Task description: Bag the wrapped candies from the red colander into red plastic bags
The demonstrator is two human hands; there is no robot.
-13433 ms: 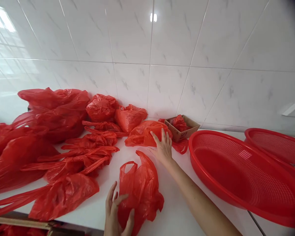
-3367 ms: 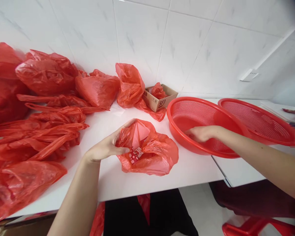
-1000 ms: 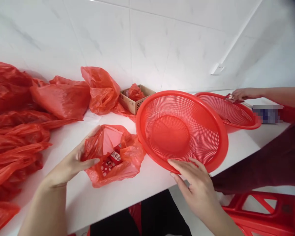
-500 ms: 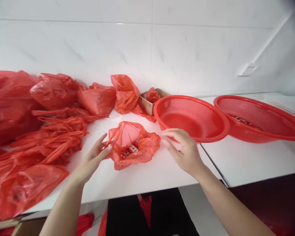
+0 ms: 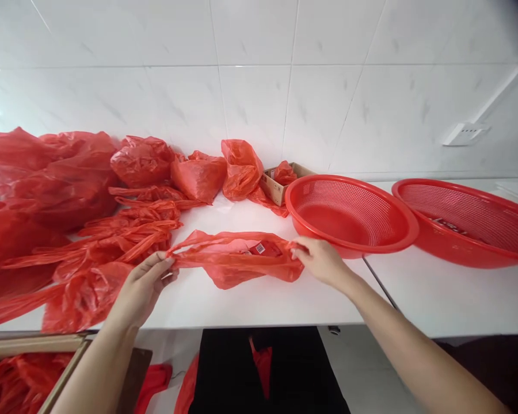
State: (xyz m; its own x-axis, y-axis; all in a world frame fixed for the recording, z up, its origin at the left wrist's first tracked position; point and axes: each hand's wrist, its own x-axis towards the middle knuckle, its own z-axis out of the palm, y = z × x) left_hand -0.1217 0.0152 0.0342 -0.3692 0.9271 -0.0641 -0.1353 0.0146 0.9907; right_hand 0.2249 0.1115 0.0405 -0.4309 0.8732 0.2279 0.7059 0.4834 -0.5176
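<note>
A thin red plastic bag [image 5: 231, 275] is stretched sideways over the white table. My left hand [image 5: 145, 283] pinches its left end, and my right hand [image 5: 322, 261] pinches its right end. Through the bag's long opening a red packet [image 5: 265, 249] with a white barcode label shows; the rest of the contents is hidden by the plastic. Right beyond my right hand stands a red perforated basket [image 5: 349, 215], with nothing visible in it.
Several filled red bags [image 5: 142, 161] line the wall, with loose flat bags [image 5: 129, 230] before them. A small cardboard box [image 5: 273, 188] sits behind. Another red basket [image 5: 466, 221] holds packets. An open carton [image 5: 34, 345] stands lower left.
Both hands have closed on the bag's ends and pulled them apart, so its rounded mouth is now a long, narrow opening. The view has shifted, with more of the left side showing.
</note>
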